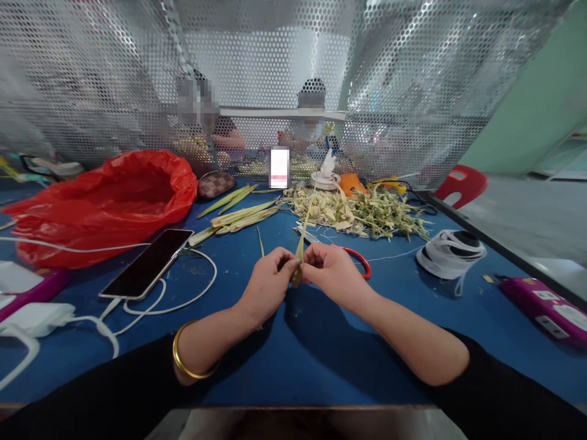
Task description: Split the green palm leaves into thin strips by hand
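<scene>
Near the middle of the blue table (348, 379), a narrow green-yellow leaf strip (304, 235) stands upright between my hands. My left hand (270, 281), with a gold bangle at the wrist, pinches its lower end. From the other side my right hand (337, 275) grips the same end, its fingertips close to those of the left. Just behind my right hand lie scissors with red handles (365, 264), partly hidden by it. A thin loose leaf piece (260, 242) is beyond my left hand. Several long leaves (243, 218) rest farther back.
At the left are a red plastic bag (105, 201), a phone (149, 263) with white cables and a white charger (41, 318). Leaf scraps (362, 211) are heaped at the back. White cord (452, 253) and a purple power strip (545, 308) lie right. Two people sit behind the perforated screen (261, 55).
</scene>
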`<act>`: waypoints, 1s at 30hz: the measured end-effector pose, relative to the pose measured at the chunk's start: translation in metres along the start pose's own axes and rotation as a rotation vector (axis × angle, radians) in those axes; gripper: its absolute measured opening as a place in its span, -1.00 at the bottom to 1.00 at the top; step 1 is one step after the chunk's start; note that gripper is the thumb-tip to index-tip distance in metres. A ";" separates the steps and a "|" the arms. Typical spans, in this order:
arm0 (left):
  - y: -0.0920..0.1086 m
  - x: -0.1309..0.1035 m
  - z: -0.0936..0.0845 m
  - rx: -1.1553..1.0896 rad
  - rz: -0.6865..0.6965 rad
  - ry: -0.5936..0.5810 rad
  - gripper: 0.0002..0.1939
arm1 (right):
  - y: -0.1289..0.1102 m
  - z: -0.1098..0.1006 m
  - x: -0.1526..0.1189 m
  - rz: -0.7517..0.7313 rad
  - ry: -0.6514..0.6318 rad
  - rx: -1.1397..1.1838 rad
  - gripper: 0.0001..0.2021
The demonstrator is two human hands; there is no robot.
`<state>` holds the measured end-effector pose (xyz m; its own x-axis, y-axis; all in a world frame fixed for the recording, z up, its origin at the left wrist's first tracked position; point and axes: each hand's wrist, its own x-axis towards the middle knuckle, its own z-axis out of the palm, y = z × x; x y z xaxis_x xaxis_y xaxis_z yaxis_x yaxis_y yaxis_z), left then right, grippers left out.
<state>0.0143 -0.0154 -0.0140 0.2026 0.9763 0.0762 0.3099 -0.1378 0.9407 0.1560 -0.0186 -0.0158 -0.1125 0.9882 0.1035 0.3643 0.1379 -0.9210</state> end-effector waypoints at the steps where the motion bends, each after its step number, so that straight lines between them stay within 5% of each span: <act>1: 0.000 0.000 0.000 0.031 0.010 0.010 -0.83 | 0.000 0.000 0.000 -0.002 0.005 -0.027 -0.94; 11: -0.006 -0.001 0.002 0.103 0.011 0.047 -0.83 | 0.000 0.006 -0.004 -0.038 0.124 -0.210 -0.90; 15: -0.002 0.001 0.002 -0.081 -0.014 0.069 -0.82 | 0.000 0.005 0.000 0.036 0.044 0.101 -0.96; 20: 0.001 0.007 0.000 -0.485 -0.161 -0.062 -0.74 | -0.003 -0.001 0.006 0.130 -0.019 0.317 -0.94; 30: -0.003 0.009 -0.003 -0.550 -0.237 -0.112 -0.79 | -0.004 -0.005 0.007 0.163 -0.091 0.425 -0.90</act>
<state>0.0122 -0.0057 -0.0147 0.2922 0.9424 -0.1630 -0.1607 0.2164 0.9630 0.1581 -0.0114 -0.0100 -0.1729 0.9823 -0.0714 -0.0249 -0.0769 -0.9967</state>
